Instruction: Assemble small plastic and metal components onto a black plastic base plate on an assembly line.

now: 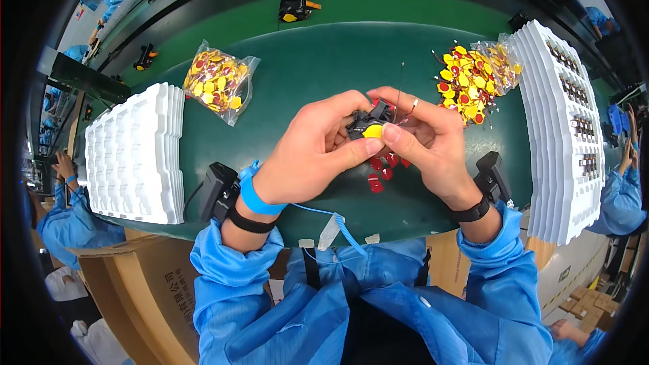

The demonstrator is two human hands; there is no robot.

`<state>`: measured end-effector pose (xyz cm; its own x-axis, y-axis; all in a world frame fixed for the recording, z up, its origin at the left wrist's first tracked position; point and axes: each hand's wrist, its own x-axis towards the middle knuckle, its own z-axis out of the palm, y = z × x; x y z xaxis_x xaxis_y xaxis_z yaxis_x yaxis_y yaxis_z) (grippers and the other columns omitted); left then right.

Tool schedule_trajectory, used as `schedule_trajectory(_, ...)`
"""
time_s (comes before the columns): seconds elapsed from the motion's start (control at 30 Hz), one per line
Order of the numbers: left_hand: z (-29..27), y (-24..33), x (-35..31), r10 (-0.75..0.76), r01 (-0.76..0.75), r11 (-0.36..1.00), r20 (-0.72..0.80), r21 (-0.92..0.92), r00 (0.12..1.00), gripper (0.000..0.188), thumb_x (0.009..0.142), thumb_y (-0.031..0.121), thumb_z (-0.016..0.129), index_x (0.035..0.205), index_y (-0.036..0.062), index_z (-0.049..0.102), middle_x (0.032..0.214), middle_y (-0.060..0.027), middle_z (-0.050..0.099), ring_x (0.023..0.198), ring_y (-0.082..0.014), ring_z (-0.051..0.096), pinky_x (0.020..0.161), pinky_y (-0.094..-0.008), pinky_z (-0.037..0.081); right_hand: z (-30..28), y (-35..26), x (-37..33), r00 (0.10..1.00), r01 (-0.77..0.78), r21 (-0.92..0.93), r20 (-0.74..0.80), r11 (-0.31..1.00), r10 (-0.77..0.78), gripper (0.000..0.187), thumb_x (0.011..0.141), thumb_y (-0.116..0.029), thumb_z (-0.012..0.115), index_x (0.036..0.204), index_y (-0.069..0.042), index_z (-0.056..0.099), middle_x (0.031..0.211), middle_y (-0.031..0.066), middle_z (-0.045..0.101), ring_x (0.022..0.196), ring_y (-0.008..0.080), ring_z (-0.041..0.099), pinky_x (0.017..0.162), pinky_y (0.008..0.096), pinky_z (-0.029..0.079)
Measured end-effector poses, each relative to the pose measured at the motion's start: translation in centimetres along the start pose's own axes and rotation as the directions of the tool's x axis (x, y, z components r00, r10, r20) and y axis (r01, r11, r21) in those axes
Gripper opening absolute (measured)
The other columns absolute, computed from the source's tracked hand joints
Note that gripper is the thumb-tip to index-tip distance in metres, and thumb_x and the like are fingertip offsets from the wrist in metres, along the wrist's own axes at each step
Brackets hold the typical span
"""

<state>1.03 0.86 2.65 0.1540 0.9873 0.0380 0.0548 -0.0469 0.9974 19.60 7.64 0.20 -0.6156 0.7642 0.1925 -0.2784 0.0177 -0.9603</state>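
Above the middle of the green table, my left hand [307,145] is closed around a small black plastic part [364,122]. A yellow disc [373,131] lies against the part's near face. My right hand [436,145] is closed too, its thumb tip pressed at the disc's edge and its index finger at the part's far side, where a bit of red shows. A thin dark wire [403,81] stands up by the right fingers; its lower end is hard to make out. Several loose red discs [376,182] lie on the table just below my hands.
A clear bag of yellow and red discs [216,81] lies left; a loose heap [466,88] and another bag [503,64] lie right. White tray stacks [135,155] [564,135] flank the table. Beyond, a green conveyor [378,7] carries black units [295,5]. A carton [135,290] stands lower left. Co-workers sit around.
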Motion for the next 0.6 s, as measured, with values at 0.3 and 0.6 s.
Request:
schedule_trajectory(0.3,0.9,-0.9,0.4,-0.173,0.161,0.908,0.005,-0.386,0.985,0.014,0.098,0.016,0.061,0.1,0.0023,0.057,0.06,0.0054,0.045,0.048,-0.0004,0.034,0.043,-0.0207,0.023,-0.4,0.1,-0.4,0.996,0.071,-0.277,-0.038,0.958,-0.085,0.043,0.086,-0.005,0.07,0.125,0.008,0.059,0.087,0.0085,0.07,0.07,0.0082,0.067,0.061,0.0223,0.054)
schedule_trajectory(0.6,0.7,-1.4,0.8,-0.179,0.154,0.892,-0.017,-0.425,0.984,0.012,0.097,0.014,0.06,0.097,0.0018,0.06,0.059,0.0032,0.045,0.045,-0.0024,0.033,0.041,-0.0215,0.022,-0.5,0.4,-0.2,0.999,0.003,-0.362,-0.047,0.932,-0.021,0.036,0.085,-0.005,0.068,0.117,0.01,0.061,0.082,0.0102,0.07,0.06,0.0089,0.067,0.054,0.0225,0.053)
